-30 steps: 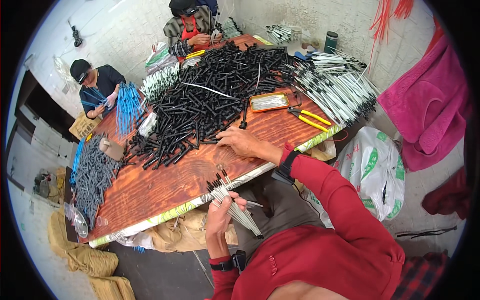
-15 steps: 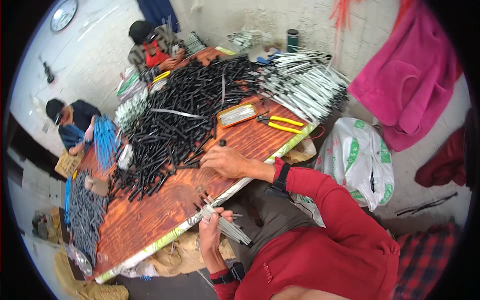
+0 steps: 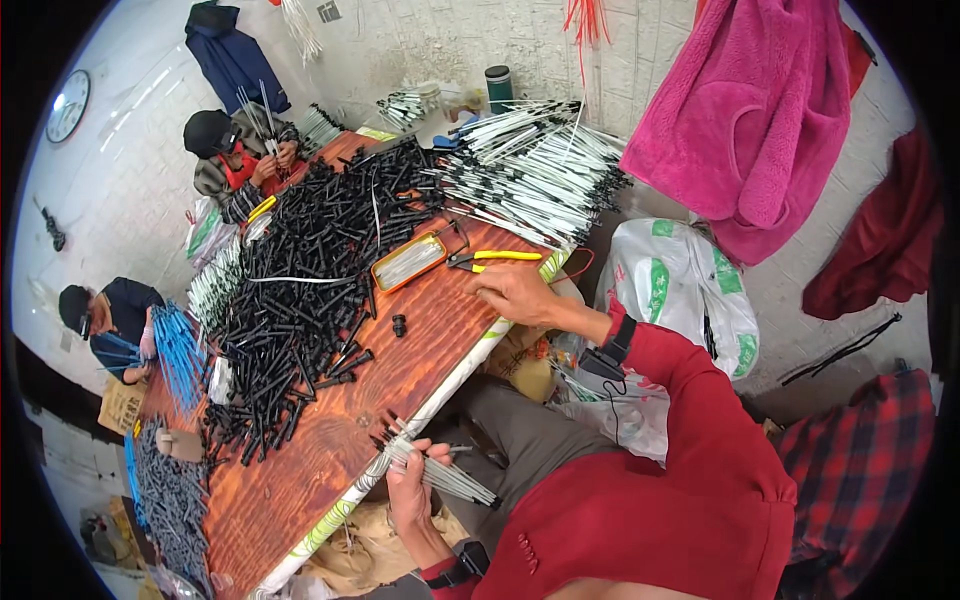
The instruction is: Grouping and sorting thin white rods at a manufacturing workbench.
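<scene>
My left hand (image 3: pixel 410 492) is closed round a bundle of thin white rods (image 3: pixel 455 478) with dark tips, held slantwise at the table's near edge. My right hand (image 3: pixel 515 294) lies over the lower handle of yellow-handled pliers (image 3: pixel 508 255). Its fingers are partly stretched out and slightly bent; whether they press on the handle is hidden. To the left of that hand, a small black fitting (image 3: pixel 399 325) stands by itself on the wooden table (image 3: pixel 340 420). An orange-rimmed tray (image 3: pixel 410 262) of thin pale strips sits beside the pliers' jaws.
A large heap of black tubular parts (image 3: pixel 310 260) covers the table's middle. White rods (image 3: pixel 540 165) are piled at the far right, grey parts (image 3: pixel 170 500) at the left. Two co-workers (image 3: pixel 240 160) sit across, one handling blue rods (image 3: pixel 178 350). White sacks (image 3: pixel 680 290) stand at the right.
My right hand has moved right, from near the small black fitting to the pliers. My left hand still holds the rods. The whole view has shifted, with the table appearing further left.
</scene>
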`<state>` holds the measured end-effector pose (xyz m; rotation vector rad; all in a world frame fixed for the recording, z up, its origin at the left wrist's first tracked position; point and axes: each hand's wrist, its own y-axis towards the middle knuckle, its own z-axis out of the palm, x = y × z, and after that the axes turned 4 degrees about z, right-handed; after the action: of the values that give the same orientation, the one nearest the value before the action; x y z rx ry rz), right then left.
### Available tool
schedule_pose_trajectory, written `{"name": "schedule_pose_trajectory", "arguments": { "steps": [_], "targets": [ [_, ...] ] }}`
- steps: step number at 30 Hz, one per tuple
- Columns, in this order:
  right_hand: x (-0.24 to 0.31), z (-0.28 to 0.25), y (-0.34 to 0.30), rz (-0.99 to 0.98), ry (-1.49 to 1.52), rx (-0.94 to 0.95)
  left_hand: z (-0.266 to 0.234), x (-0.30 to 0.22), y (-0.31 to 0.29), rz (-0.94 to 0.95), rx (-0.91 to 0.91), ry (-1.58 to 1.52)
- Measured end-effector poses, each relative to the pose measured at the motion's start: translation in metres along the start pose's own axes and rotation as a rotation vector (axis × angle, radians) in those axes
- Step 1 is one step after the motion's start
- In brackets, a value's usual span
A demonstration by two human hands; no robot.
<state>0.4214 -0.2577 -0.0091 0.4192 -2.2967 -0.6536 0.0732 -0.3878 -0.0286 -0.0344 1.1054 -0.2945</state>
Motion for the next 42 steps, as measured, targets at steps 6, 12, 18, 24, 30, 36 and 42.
{"name": "schedule_pose_trajectory", "arguments": {
  "steps": [6,12,18,24,30,36,42],
  "targets": [
    [0.056,0.039,-0.009,-0.012,0.276,0.059,0.009,-0.005,0.002,0.060,0.120,0.053],
    [0.079,0.063,0.008,0.155,0.221,-0.047,-0.020,-0.017,-0.013,0.112,0.008,0.068],
    [0.076,0.102,0.032,0.023,-0.003,0.136,-0.044,-0.015,-0.036,0.066,0.021,0.001],
    [0.082,0.115,0.080,0.007,-0.081,0.454,-0.069,-0.018,-0.057,0.029,0.024,-0.031],
    [0.095,0.122,0.166,-0.122,0.110,0.003,-0.082,-0.030,-0.059,0.053,0.036,-0.052],
    [0.129,0.121,0.087,0.071,0.508,0.548,-0.090,-0.030,-0.072,0.068,0.055,-0.098],
    [0.185,0.118,-0.032,-0.136,0.797,1.022,-0.063,-0.033,-0.065,0.134,0.255,-0.196]
  ]
}}
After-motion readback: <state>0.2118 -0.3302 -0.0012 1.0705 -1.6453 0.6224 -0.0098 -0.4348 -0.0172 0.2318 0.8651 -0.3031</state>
